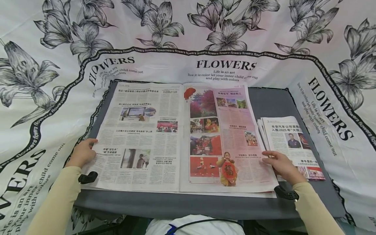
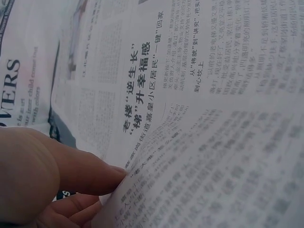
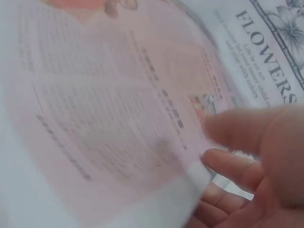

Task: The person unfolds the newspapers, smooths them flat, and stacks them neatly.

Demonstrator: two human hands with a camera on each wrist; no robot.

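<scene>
An open newspaper (image 1: pixel 182 137) lies spread across the grey table, its left page mostly black text and its right page pink with colour photos. At its left edge my left hand (image 1: pixel 81 153) pinches the paper. The left wrist view shows that thumb (image 2: pixel 95 173) on top and the fingers beneath, with the sheet bulging up beside them. My right hand (image 1: pixel 282 165) holds the right page's edge between thumb and fingers. In the right wrist view that page (image 3: pixel 104 133) is lifted and curved, and some fingers are hidden behind it.
A folded stack of newspapers (image 1: pixel 286 130) lies on the right of the grey tabletop (image 1: pixel 270 101), beside my right hand. White cloth (image 1: pixel 164 65) printed with flowers and lettering surrounds the table. A dark cable (image 1: pixel 205 220) crosses the white clothing at the front.
</scene>
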